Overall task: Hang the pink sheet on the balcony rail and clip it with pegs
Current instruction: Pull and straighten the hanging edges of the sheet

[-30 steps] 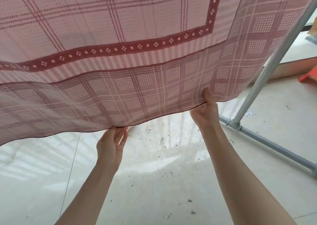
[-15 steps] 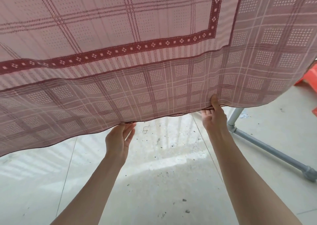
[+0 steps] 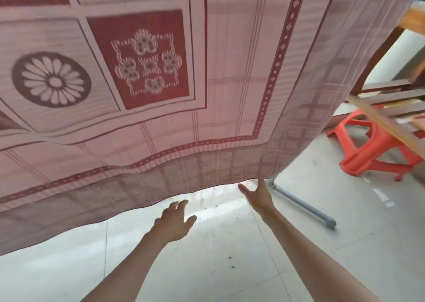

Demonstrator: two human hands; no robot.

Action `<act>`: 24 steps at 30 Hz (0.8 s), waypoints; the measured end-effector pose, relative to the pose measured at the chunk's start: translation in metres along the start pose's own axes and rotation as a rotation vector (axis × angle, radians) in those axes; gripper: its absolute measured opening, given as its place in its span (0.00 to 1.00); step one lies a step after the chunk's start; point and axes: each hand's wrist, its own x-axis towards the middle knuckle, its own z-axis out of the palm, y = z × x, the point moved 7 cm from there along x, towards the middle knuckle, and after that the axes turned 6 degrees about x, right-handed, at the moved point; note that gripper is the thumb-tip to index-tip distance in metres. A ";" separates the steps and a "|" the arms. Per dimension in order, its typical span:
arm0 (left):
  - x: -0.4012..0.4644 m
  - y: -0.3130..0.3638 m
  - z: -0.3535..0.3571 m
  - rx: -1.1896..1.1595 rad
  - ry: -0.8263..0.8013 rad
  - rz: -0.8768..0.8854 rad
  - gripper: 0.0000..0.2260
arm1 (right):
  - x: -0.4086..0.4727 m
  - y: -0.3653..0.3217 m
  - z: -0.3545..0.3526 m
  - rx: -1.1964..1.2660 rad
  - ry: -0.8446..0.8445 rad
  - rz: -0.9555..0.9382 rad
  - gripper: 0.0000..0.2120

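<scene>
My pink sheet [image 3: 161, 94] hangs spread across the upper and left part of the view, its lower hem sagging above the pale floor [image 3: 207, 267]. My left hand [image 3: 173, 221] hovers just below the hem, fingers [image 3: 181, 204] apart and relaxed, holding nothing. My right hand [image 3: 257, 194] reaches up to the hem farther right, fingers spread, its fingertips touching the cloth's edge; no grip on it can be made out. A grey metal pipe [image 3: 303, 206] lies on the floor just right of that hand. An orange plastic stool [image 3: 368, 149] stands at far right, beside wooden slats [image 3: 391, 99]
</scene>
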 end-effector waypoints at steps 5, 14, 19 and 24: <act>-0.101 0.089 -0.152 0.245 0.205 0.189 0.30 | -0.083 -0.151 -0.083 -0.314 -0.005 -0.269 0.39; -0.282 0.255 -0.391 0.189 0.436 0.338 0.31 | -0.213 -0.396 -0.291 -0.417 0.095 -0.461 0.40; -0.332 0.338 -0.436 0.099 0.468 0.356 0.28 | -0.244 -0.450 -0.389 -0.419 0.126 -0.545 0.38; -0.357 0.413 -0.451 0.065 0.502 0.462 0.30 | -0.244 -0.461 -0.462 -0.413 0.148 -0.558 0.37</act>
